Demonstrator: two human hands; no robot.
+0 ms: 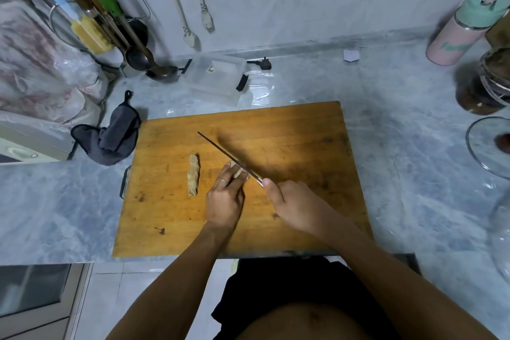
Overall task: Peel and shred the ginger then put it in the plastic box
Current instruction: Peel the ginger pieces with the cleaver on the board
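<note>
On the wooden cutting board (pixel 289 130) my left hand (pixel 225 199) holds down a small pale piece of ginger (pixel 236 172) with its fingertips. My right hand (pixel 296 205) grips the handle of a knife (pixel 220 153), whose blade lies edge-down against that piece and points up-left. A longer unpeeled ginger piece (pixel 193 175) lies loose on the board, left of my left hand. The clear plastic box (pixel 214 80) with black clips stands open behind the board.
A dark grey cloth (pixel 113 135) lies at the board's left corner. Ladles and utensils (pixel 149 61) hang at back left. A pink and green flask (pixel 463 25), a dark jar (pixel 485 85) and a glass lid (pixel 488 146) stand at right.
</note>
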